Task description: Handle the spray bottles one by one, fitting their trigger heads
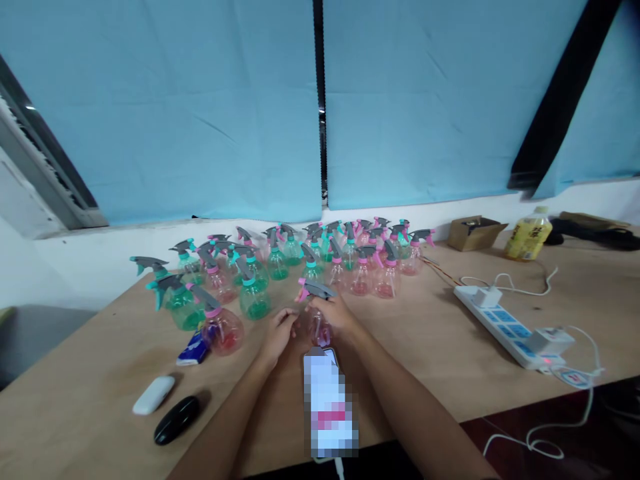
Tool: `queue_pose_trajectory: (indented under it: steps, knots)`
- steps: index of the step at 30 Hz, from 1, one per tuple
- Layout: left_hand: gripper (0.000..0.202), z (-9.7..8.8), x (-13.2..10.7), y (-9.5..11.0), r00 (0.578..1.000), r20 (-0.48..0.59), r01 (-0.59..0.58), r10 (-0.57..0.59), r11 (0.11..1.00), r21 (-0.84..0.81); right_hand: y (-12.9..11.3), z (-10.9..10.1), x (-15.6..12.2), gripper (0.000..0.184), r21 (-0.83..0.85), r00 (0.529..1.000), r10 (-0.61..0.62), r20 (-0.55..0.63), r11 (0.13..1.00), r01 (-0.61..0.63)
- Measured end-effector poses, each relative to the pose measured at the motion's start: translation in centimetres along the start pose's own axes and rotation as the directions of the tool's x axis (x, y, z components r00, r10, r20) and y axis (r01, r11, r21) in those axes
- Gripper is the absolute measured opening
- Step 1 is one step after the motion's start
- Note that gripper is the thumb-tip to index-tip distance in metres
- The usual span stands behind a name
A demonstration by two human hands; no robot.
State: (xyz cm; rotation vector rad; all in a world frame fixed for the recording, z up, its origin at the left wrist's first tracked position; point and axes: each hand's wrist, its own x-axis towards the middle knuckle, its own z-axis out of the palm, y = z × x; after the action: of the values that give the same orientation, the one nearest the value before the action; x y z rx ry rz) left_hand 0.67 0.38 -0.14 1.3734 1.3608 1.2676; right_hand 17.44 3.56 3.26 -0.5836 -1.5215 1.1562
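Note:
My right hand (333, 312) is closed round the neck of a pink spray bottle (320, 330), just below its grey and pink trigger head. That bottle is upright, directly behind a phone (323, 400) with a blurred screen. To the left of the bottle, my left hand (281, 333) rests with loosely bent fingers apart and nothing visible in them. Beyond both hands stand several green and pink spray bottles in a cluster, among them a green spray bottle (255, 303) and another pink spray bottle (223, 332) with red at its bottom.
At left lie a blue packet (193, 350), a white case (154, 395) and a black oval object (177, 420). A power strip (500, 327) with plugs and cables is at right. Behind it are a cardboard box (475, 235) and a yellow-labelled drink bottle (528, 237).

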Motion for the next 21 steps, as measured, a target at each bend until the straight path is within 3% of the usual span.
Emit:
queue_pose_trajectory:
  steps: [10,17,21]
  knots:
    - [0.027,-0.2,0.1,-0.1,1.000,0.010,0.026,-0.026,1.000,0.012,-0.5,0.1,-0.3,0.013,0.101,0.997,-0.024,-0.077,0.994,0.032]
    - [0.027,-0.1,0.0,-0.1,0.999,0.038,0.013,-0.013,1.000,0.005,1.2,-0.2,0.0,0.022,0.099,0.996,0.055,-0.071,0.994,-0.047]
    - [0.027,0.0,0.1,-0.2,0.999,0.040,0.000,0.000,1.000,0.019,0.7,-0.2,0.2,0.020,0.098,0.999,0.014,-0.035,0.995,-0.011]
